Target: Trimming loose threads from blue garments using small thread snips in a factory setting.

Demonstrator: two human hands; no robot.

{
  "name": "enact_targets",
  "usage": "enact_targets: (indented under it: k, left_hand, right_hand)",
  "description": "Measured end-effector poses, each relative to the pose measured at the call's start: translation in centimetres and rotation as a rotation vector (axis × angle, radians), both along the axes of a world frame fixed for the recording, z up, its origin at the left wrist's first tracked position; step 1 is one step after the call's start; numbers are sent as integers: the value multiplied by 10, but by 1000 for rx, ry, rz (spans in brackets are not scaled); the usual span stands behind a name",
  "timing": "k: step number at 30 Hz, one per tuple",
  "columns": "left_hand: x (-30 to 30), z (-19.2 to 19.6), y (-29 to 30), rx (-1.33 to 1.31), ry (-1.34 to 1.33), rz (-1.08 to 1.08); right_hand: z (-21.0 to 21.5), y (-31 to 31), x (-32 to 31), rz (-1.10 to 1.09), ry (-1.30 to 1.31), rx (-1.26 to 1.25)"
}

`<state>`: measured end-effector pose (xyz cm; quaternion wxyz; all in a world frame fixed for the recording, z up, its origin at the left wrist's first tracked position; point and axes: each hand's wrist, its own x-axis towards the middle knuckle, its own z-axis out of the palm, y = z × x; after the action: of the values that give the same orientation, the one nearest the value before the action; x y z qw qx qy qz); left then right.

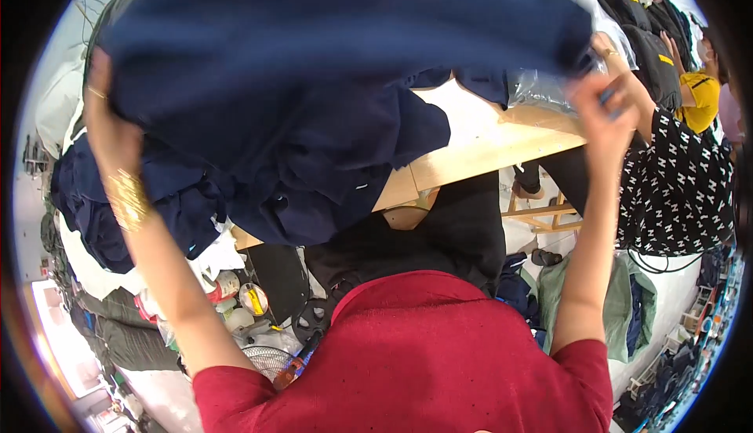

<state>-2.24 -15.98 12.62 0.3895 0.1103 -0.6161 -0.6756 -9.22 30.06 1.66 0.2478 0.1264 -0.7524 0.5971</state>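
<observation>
As I read my feed, my left hand (118,123) meets the navy cloth (337,25) at ten o'clock, its fingertips too hidden to tell whether they pinch. At two, my right hand (605,115) blurs, fingers bent; I cannot tell their grip. Between them, toward twelve, the cloth hangs raised over the desk (474,119). I judge this a spreading step; next calls for lowering it evenly, minding the co-worker's hand (611,52) just beyond my right.
</observation>
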Motion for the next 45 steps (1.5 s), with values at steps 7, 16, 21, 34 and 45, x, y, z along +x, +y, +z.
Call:
enact_targets:
  k: [7,16,21,34,45]
  left_hand:
    - [48,-212,-18,139,-389,-224]
    - [56,-209,-31,230,-463,-168]
    - [52,-207,-43,220,-416,-89]
    - [30,-190,-15,45,-280,-224]
    - [22,-200,-19,110,-383,-261]
  right_hand:
    - [-148,-3,76,345,-511,671]
    - [-134,-16,34,-13,-641,243]
    - [-148,-58,14,38,-535,262]
    - [-134,-38,-47,-91,-453,-404]
    - [-156,-38,-46,-125,-602,-299]
